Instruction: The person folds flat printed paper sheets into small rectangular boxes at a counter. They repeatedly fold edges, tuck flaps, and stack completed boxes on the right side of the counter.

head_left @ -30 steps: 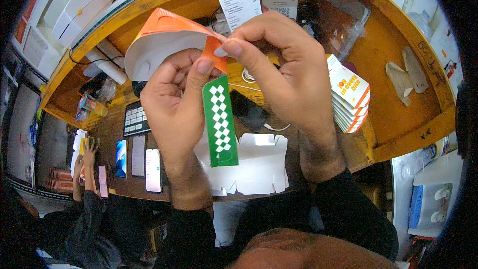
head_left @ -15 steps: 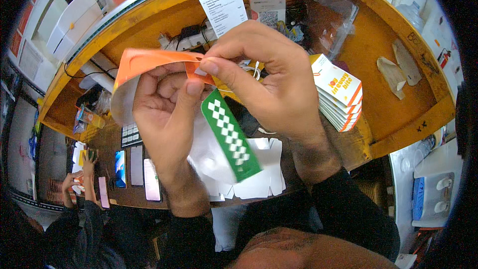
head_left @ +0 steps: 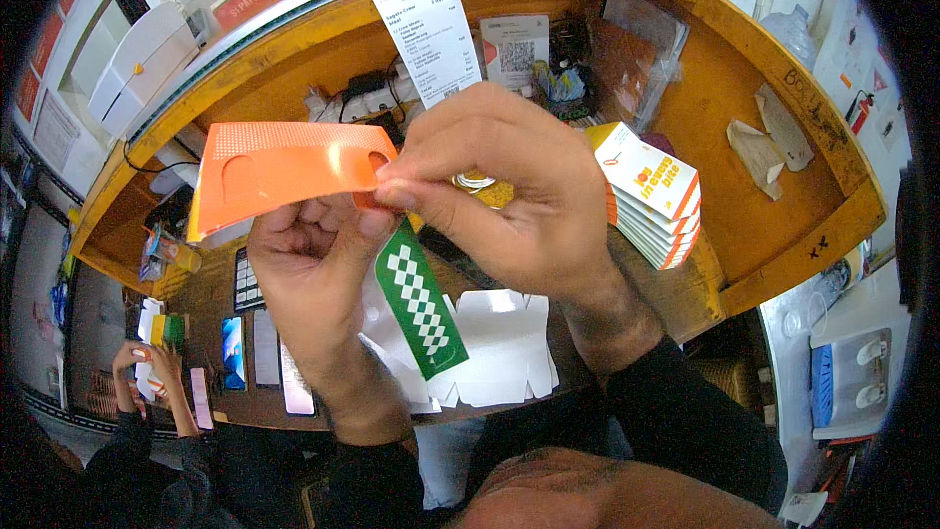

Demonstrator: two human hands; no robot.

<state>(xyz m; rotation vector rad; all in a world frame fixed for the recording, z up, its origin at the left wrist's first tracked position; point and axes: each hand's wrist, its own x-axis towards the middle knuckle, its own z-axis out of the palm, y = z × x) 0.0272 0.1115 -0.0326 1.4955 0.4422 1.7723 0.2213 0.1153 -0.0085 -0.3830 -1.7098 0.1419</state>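
Observation:
Between my hands is a folding paper carton (head_left: 294,168) with an orange panel that has curved cut lines and a dotted upper band. A green flap (head_left: 421,309) with white diamonds hangs below it. From beneath, my left hand (head_left: 318,274) is closed on the carton, its thumb at the panel's right end. My right hand (head_left: 519,186) pinches that same right end between thumb and fingertips, beside a small cut-out. The fingers of my left hand are partly hidden behind the orange panel.
White flat carton blanks (head_left: 504,343) lie on the dark table below my hands. A stack of printed white-and-orange cartons (head_left: 651,191) stands to the right. A paper receipt (head_left: 426,39) hangs at the back. Several phones (head_left: 233,353) lie at left, near another person's hands (head_left: 152,367).
The carton's orange panel has tilted to face me more fully. Its green flap has shifted left and slightly down. My right hand has moved a little lower, still pinching the end.

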